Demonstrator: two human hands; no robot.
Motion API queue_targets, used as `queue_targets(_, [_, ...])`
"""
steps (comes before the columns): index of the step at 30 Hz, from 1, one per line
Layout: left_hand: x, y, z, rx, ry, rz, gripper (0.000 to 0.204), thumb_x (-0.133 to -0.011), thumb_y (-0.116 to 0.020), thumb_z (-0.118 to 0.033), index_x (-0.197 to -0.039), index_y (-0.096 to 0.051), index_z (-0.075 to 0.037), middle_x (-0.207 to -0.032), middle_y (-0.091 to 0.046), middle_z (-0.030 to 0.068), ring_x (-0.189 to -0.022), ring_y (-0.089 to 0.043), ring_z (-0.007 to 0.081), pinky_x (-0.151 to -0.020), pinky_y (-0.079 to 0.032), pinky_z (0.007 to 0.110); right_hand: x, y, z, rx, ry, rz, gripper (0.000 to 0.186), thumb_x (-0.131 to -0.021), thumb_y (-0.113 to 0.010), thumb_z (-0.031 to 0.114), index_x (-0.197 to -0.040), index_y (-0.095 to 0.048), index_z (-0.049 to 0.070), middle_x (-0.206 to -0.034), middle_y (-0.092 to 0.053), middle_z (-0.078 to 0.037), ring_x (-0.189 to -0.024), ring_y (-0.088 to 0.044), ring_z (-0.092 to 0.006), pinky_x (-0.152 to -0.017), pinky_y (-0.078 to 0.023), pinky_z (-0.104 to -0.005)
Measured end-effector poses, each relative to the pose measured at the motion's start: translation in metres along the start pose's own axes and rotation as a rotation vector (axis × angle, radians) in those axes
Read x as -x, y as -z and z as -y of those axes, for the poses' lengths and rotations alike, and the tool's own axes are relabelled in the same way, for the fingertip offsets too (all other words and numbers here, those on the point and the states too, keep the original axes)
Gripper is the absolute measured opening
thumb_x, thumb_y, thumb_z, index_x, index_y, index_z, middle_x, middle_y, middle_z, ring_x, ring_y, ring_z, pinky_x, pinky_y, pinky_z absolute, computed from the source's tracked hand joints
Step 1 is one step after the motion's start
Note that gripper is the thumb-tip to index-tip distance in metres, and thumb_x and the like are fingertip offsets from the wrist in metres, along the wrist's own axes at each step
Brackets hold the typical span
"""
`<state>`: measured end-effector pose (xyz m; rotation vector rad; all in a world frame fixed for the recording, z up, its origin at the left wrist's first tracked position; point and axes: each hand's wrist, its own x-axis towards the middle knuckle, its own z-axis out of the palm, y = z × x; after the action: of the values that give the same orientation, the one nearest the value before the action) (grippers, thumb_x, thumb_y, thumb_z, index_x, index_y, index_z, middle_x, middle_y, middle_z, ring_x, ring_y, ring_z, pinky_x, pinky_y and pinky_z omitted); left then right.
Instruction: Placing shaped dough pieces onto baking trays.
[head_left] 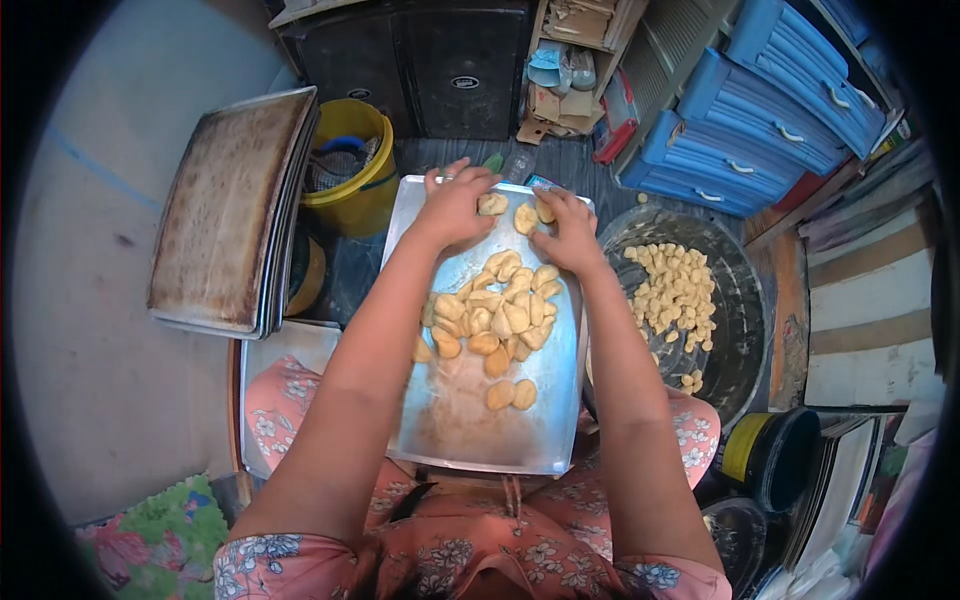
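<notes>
A metal baking tray (470, 425) lies across my lap, with a heap of pale yellow dough pieces (500, 300) in its middle. Two flattened pieces (512, 394) sit apart, closer to me. At the far left part of the tray, my left hand (460, 207) is curled around a dough piece (491, 204), between thumb and fingers. My right hand (567, 235) has another piece (545, 211) between its thumb and fingers at the far right corner. Between the hands a single flattened piece (526, 218) rests on the metal.
To the right a wide dark basin (735, 330) holds many small dough lumps (675, 290). Stacked trays (230, 210) stand at left beside a yellow bucket (375, 190). Blue drawers (745, 150) are at the far right, black cabinets (460, 60) at the back. A dark tub (785, 460) stands near right.
</notes>
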<state>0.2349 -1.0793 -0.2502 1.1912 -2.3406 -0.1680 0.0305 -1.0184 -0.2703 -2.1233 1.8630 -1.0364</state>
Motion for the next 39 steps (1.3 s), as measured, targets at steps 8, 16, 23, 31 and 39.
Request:
queue_targets(8, [0.007, -0.004, 0.018, 0.049, 0.02, 0.121, 0.052, -0.073, -0.07, -0.025, -0.123, -0.058, -0.018, -0.122, -0.058, 0.0039, -0.124, -0.043, 0.0262, -0.102, -0.019, 0.053, -0.001, -0.011, 0.002, 0.073, -0.035, 0.032, 0.062, -0.068, -0.075, 0.036, -0.124, -0.055, 0.017, -0.123, -0.05, -0.01, -0.12, -0.04, -0.0288, -0.103, -0.024, -0.0467])
queue_targets(16, [0.026, 0.008, 0.034, 0.002, 0.162, 0.045, 0.039, -0.077, -0.068, -0.03, -0.114, -0.065, -0.017, -0.109, -0.061, 0.0033, -0.11, -0.051, 0.0242, -0.091, -0.029, 0.043, 0.024, 0.013, 0.058, -0.148, 0.02, 0.348, 0.048, -0.073, -0.073, 0.036, -0.113, -0.059, 0.012, -0.104, -0.054, -0.014, -0.1, -0.054, -0.033, -0.086, -0.045, -0.039])
queue_targets(23, [0.034, 0.005, 0.031, 0.068, 0.224, -0.185, 0.042, -0.076, -0.069, -0.026, -0.115, -0.063, -0.013, -0.105, -0.062, 0.0063, -0.111, -0.051, 0.0263, -0.094, -0.032, 0.042, 0.024, 0.009, 0.064, -0.131, -0.019, 0.541, 0.03, -0.076, -0.067, 0.029, -0.102, -0.064, 0.014, -0.099, -0.053, -0.015, -0.098, -0.056, -0.0331, -0.084, -0.046, -0.0412])
queue_targets(31, [0.043, 0.008, 0.057, 0.226, 0.199, -0.141, 0.051, -0.073, -0.07, -0.014, -0.121, -0.057, -0.006, -0.12, -0.055, 0.0132, -0.108, -0.053, 0.0318, -0.093, -0.04, 0.039, 0.004, -0.032, 0.089, -0.078, -0.012, 0.275, 0.028, -0.075, -0.07, 0.024, -0.097, -0.064, 0.007, -0.097, -0.055, -0.016, -0.086, -0.06, -0.034, -0.077, -0.048, -0.0415])
queue_targets(39, [0.071, 0.032, 0.035, 0.237, 0.048, -0.093, 0.034, -0.071, -0.073, -0.016, -0.103, -0.064, -0.005, -0.108, -0.057, 0.0115, -0.103, -0.054, 0.0296, -0.091, -0.042, 0.039, -0.003, -0.053, 0.083, -0.121, -0.006, 0.28, 0.027, -0.071, -0.069, 0.011, -0.097, -0.064, 0.006, -0.098, -0.06, -0.017, -0.092, -0.061, -0.0348, -0.079, -0.049, -0.0407])
